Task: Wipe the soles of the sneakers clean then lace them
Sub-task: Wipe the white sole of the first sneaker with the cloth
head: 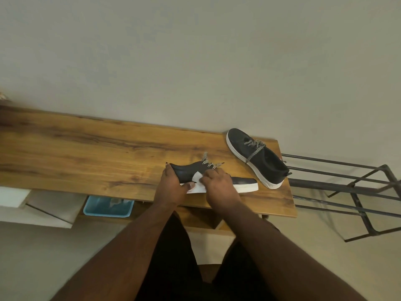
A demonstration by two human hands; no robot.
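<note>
The left hand (171,185) grips the heel of the near sneaker (243,181) at the front edge of the surface (86,153); the right hand (219,181) pinches a white wipe (197,177) against its side. A hard rub could push this sneaker off that edge or snag loose laces. Count: 2 sneakers, the second sneaker (258,157) well right; 1 wipe, 1 blue tray (108,206), 1 metal rack (358,187).

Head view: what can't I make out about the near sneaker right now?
- Near sneaker: sole underside faces away; dirt unreadable.
- Its middle: hidden by left hand and right hand.
- White wipe: mostly covered by the hands.
- Laces: too small to tell how they are threaded.
</note>
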